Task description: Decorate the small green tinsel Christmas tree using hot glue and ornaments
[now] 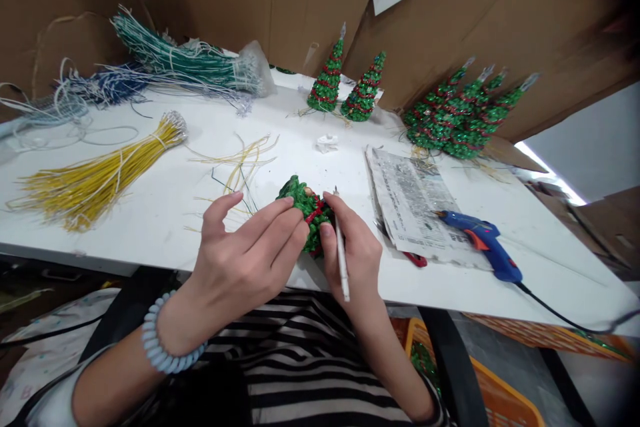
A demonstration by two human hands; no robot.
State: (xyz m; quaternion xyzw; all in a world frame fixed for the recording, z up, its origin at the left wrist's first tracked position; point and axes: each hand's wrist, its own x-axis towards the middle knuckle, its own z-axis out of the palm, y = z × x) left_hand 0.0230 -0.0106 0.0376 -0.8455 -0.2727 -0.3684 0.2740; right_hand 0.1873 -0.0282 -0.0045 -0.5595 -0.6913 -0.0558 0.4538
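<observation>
Between my two hands, just above the table's front part, is a small green tinsel Christmas tree (296, 194) with a red garland. My left hand (250, 247) has its fingers on the tree's left side, thumb held apart. My right hand (357, 247) pinches the tree's right side at the red strand and also keeps a thin white pen-like tool (342, 257) between its fingers, point facing away from me. The tree's lower part is partly hidden by my fingers.
Yellow wires (110, 173) lie bundled at left, green wires (190, 67) behind. Loose wires (245, 163) lie beyond my hands. Finished trees stand at the back (327, 80) and right (465, 117). A blue glue gun (487, 240) rests partly on a folded newspaper (415, 200), its cord trailing right.
</observation>
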